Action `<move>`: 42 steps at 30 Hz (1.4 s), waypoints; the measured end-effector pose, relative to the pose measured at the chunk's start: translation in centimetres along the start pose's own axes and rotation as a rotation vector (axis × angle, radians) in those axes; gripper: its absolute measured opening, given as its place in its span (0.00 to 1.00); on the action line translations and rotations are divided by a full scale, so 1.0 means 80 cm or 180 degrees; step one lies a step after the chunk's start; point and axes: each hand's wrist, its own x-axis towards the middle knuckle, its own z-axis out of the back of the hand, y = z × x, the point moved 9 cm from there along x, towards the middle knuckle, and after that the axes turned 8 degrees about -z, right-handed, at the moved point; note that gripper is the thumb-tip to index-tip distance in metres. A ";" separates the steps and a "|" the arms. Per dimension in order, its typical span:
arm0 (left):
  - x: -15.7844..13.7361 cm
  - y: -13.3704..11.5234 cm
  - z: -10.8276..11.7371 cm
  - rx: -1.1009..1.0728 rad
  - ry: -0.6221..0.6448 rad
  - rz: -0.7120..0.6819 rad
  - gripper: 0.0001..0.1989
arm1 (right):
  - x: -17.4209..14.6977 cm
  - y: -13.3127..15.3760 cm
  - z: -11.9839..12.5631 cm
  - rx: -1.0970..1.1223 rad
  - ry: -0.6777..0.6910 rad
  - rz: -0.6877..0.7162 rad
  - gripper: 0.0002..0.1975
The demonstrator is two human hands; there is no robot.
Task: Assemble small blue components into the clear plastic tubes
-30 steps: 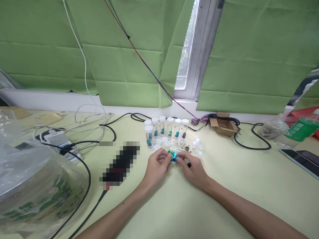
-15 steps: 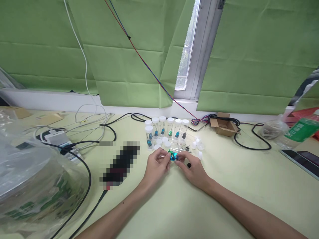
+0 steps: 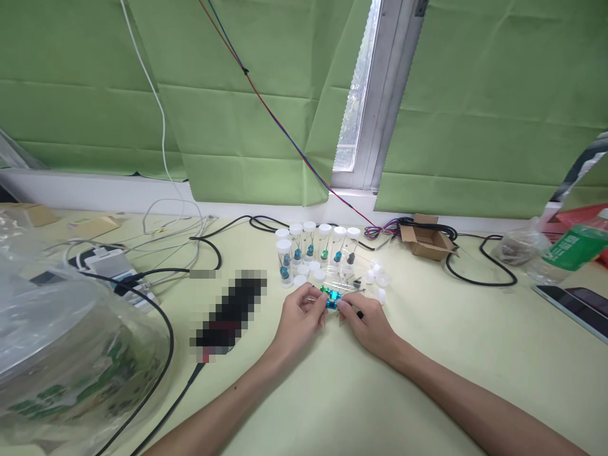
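Note:
My left hand (image 3: 300,314) is closed, pinching a small shiny green piece (image 3: 324,289) and the left side of a small shiny blue piece (image 3: 335,296). From the other side the closed fingers of my right hand (image 3: 365,320) grip the blue piece. Their exact kind is too small to make out. Just behind my hands stand several clear tubes (image 3: 325,240) with white caps, holding little blue, green and dark parts on thin stems. Loose white caps (image 3: 319,276) and clear tubes lie in front of them.
A clear plastic bag (image 3: 80,342) bulges at the left, near cables and a blurred-out dark object (image 3: 228,316). Towards the right are an open cardboard box (image 3: 427,244), a black cable loop, a phone (image 3: 570,307) and a bottle with a green label (image 3: 574,248).
The blue piece has shifted slightly and shows more of its surface. My right fingers have closed in more tightly at its right side. My left hand has hardly moved.

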 end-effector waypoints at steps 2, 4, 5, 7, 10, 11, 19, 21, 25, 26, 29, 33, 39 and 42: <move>0.000 0.000 -0.001 0.0005 -0.0001 -0.0005 0.14 | 0.001 0.000 0.000 -0.0055 -0.0017 0.0003 0.20; 0.000 0.001 0.000 0.0024 -0.0010 -0.0014 0.14 | 0.002 0.000 -0.001 -0.0078 -0.0009 -0.0008 0.21; 0.000 0.001 0.000 0.0028 -0.0010 -0.0018 0.14 | 0.001 0.000 -0.001 -0.0077 -0.0004 -0.0011 0.21; 0.000 0.002 0.001 0.0014 -0.0033 -0.0026 0.14 | 0.000 0.000 0.000 -0.0033 -0.0012 -0.0030 0.15; 0.000 0.004 0.003 -0.0006 -0.0080 -0.0035 0.14 | -0.002 0.002 0.003 0.0107 -0.0073 -0.0030 0.07; 0.000 0.005 0.004 -0.0007 -0.0088 -0.0039 0.14 | -0.003 0.003 0.004 0.0148 -0.0081 0.0000 0.09; 0.000 0.002 0.002 -0.0003 -0.0066 -0.0068 0.15 | -0.002 0.003 0.001 0.0186 0.0037 0.0059 0.06; 0.000 0.001 0.001 -0.0014 -0.0068 -0.0038 0.15 | -0.003 0.002 -0.001 0.0151 0.0059 0.0067 0.05; 0.000 -0.001 -0.002 -0.0018 -0.0004 -0.0020 0.16 | -0.002 0.003 -0.002 0.0000 0.0050 0.0088 0.11; 0.000 -0.002 -0.003 -0.0020 0.0019 -0.0024 0.15 | -0.002 0.004 -0.002 -0.0037 0.0055 0.0093 0.14; -0.001 -0.001 -0.004 -0.0009 0.0070 -0.0030 0.15 | -0.001 0.008 -0.003 -0.0063 0.0093 0.0144 0.21; -0.003 -0.002 -0.005 0.0022 0.0075 -0.0042 0.15 | -0.001 0.010 -0.003 -0.0040 0.0115 0.0179 0.25; -0.001 0.000 0.000 0.0005 -0.0021 -0.0041 0.15 | -0.003 0.007 0.004 -0.0004 -0.0077 0.0108 0.07; 0.000 0.001 0.001 0.0033 -0.0042 -0.0043 0.15 | -0.004 0.009 0.007 0.0078 -0.0152 0.0142 0.08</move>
